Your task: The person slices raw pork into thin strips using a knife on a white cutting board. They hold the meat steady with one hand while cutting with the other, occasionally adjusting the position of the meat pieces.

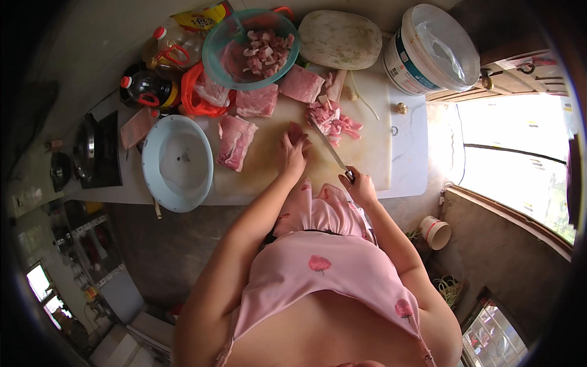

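Note:
My right hand (360,186) grips the handle of a kitchen knife (331,149), whose blade slants up and left to a heap of cut raw meat (328,114). Just left of the blade, the fingers of my left hand (293,153) hold a small piece of raw meat (296,130) against the white cutting board (367,156). Larger slabs of meat lie beyond: one pink slab (237,142) at the left, another piece (257,101) by the bowl, and a third block (301,83) farther right. A narrow strip (336,85) rests behind the heap.
A teal plastic bowl (213,59) holds diced meat at the back. A pale blue basin (153,183) stands left, near bottles (151,87) and a red plastic bag (190,89). At back right are a worn round-cornered board (339,39), a white bucket (412,59) and a garlic bulb (401,108).

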Demonstrator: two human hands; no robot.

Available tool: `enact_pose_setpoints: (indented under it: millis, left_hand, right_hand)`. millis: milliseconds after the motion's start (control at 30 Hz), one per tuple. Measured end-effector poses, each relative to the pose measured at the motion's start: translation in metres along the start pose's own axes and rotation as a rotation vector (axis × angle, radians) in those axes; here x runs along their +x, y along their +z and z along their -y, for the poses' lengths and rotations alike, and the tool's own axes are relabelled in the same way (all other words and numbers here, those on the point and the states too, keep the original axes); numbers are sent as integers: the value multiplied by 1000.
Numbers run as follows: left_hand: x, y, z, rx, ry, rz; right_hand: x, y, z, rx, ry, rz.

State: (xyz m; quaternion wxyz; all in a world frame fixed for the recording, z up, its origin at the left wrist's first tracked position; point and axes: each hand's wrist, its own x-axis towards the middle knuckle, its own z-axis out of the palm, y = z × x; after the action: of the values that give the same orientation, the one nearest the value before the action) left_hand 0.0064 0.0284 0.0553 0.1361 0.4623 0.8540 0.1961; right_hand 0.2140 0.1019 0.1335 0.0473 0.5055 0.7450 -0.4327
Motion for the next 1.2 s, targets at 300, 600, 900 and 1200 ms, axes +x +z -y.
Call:
enact_pose_setpoints:
  millis: [300,600,900,1200]
  left_hand:
    - [23,-8,32,-221,119,183]
    - [5,-59,47,-72,346,342]
    - [3,-12,42,-11,379,-161]
    - [7,-13,31,54,303,-157]
  right_hand:
    - [-1,0,-3,11,-14,16]
    - [0,-4,1,-41,-64,39]
    - [17,16,49,-147,-160,36]
    - [7,3,31,-227,-143,22]
